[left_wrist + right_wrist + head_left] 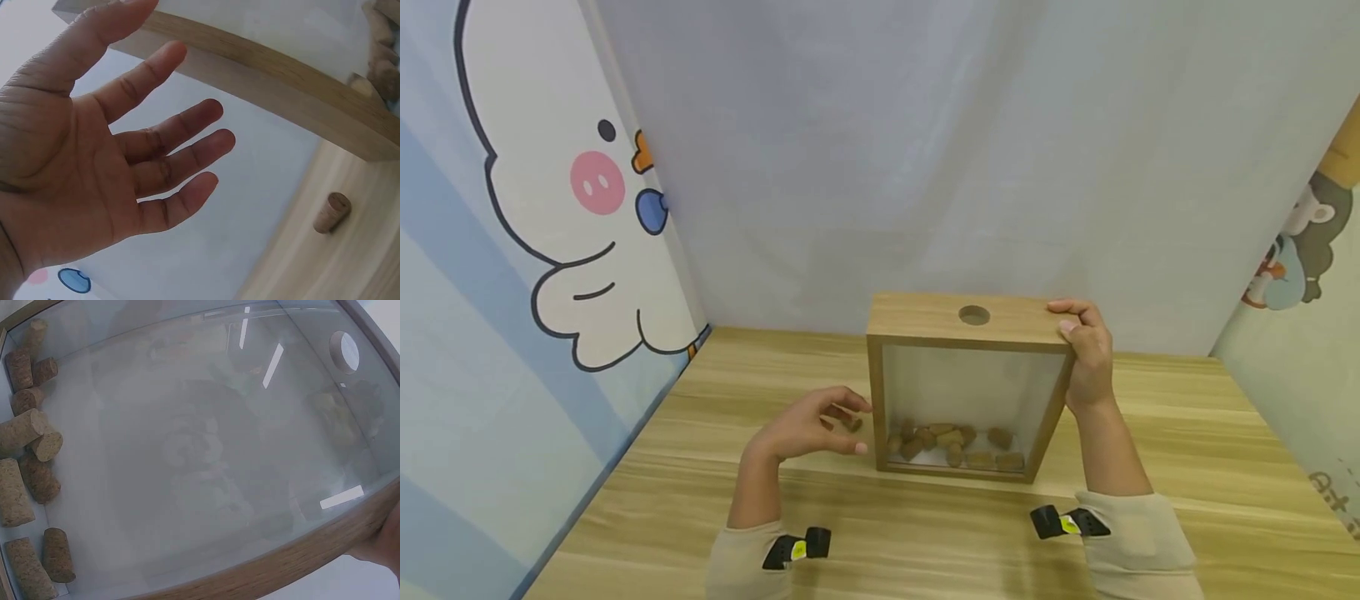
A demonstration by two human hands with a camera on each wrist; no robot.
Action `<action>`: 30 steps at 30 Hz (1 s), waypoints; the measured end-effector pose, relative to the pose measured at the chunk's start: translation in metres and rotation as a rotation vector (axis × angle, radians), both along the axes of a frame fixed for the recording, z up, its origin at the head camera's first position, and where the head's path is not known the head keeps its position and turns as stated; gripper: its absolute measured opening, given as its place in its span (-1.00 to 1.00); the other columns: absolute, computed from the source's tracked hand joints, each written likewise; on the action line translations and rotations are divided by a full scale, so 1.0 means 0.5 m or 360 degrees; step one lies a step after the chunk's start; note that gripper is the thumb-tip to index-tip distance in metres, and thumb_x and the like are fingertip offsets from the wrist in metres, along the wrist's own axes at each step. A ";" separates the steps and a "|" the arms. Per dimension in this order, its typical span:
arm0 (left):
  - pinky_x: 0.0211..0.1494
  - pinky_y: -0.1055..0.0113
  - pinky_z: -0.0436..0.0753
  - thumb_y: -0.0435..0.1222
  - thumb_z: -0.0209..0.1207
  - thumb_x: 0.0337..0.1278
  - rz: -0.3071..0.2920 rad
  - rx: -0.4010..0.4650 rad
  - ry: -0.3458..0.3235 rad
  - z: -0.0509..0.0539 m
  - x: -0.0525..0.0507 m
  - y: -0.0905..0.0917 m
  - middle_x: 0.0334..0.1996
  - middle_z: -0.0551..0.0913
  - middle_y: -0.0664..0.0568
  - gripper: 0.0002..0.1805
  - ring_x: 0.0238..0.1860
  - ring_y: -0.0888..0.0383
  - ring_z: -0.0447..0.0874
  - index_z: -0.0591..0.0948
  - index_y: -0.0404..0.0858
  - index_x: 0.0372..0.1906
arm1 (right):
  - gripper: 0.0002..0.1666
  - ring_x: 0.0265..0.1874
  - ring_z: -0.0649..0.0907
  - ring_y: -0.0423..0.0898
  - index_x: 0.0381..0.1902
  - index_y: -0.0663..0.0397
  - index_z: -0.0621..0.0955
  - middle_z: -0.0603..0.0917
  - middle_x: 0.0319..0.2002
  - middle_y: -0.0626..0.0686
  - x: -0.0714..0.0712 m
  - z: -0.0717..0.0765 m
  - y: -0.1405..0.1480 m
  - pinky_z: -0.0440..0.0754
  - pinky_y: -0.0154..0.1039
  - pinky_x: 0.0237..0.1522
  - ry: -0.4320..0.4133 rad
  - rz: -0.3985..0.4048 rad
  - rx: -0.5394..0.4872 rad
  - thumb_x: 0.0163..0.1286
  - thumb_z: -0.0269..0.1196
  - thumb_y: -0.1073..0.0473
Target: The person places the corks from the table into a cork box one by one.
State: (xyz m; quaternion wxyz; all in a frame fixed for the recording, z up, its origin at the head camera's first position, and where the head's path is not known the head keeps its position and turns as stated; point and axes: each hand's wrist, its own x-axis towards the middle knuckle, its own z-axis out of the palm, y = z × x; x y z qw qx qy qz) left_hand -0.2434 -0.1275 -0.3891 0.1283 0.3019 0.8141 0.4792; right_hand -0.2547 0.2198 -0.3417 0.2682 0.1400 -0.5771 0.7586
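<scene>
A wooden-framed shadow box [970, 326] with a clear front stands upright on the table, a round hole in its top. Several corks [39, 484] lie along its bottom inside. My right hand [1090, 354] grips the box's upper right corner, thumb and fingers over the top edge. Beside the box's left side is my left hand [805, 425], its fingers loosely bent and holding nothing. One loose cork [331, 212] lies on the table outside the box, partly hidden behind the left hand in the head view.
The wood-grain table [925, 533] reaches back to a pale wall curtain [850, 167]. A cartoon-printed panel [542, 208] borders the left side, and another printed wall [1300, 350] borders the right.
</scene>
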 end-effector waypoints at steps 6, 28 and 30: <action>-0.01 -0.01 0.47 -0.21 0.39 -0.08 0.0099 0.0025 -0.0010 -0.032 -0.017 0.000 0.10 0.45 -0.13 -0.37 0.04 -0.18 0.43 0.46 -0.31 0.15 | -0.70 -0.17 0.39 0.03 -0.29 -0.05 0.58 0.45 -0.14 0.10 -0.001 -0.003 0.003 0.22 -0.07 -0.17 -0.0003 0.0022 0.0035 0.16 -0.08 0.20; -0.13 0.08 0.54 -0.35 0.43 -0.16 0.0641 0.0040 -0.0104 -0.165 -0.108 0.006 0.02 0.46 -0.27 -0.37 -0.10 -0.08 0.49 0.48 -0.32 0.13 | -0.70 -0.16 0.38 0.01 -0.29 -0.09 0.58 0.43 -0.14 0.09 0.004 0.003 -0.001 0.23 -0.06 -0.15 -0.0026 0.0025 0.0034 0.15 -0.08 0.21; -0.10 0.06 0.53 -0.35 0.44 -0.19 0.0645 0.0026 -0.0106 -0.175 -0.114 0.007 -0.01 0.48 -0.26 -0.36 -0.10 -0.07 0.51 0.48 -0.34 0.11 | -0.70 -0.16 0.38 0.01 -0.29 -0.08 0.59 0.44 -0.14 0.09 0.005 0.004 0.001 0.22 -0.07 -0.13 -0.0015 0.0019 0.0035 0.15 -0.08 0.22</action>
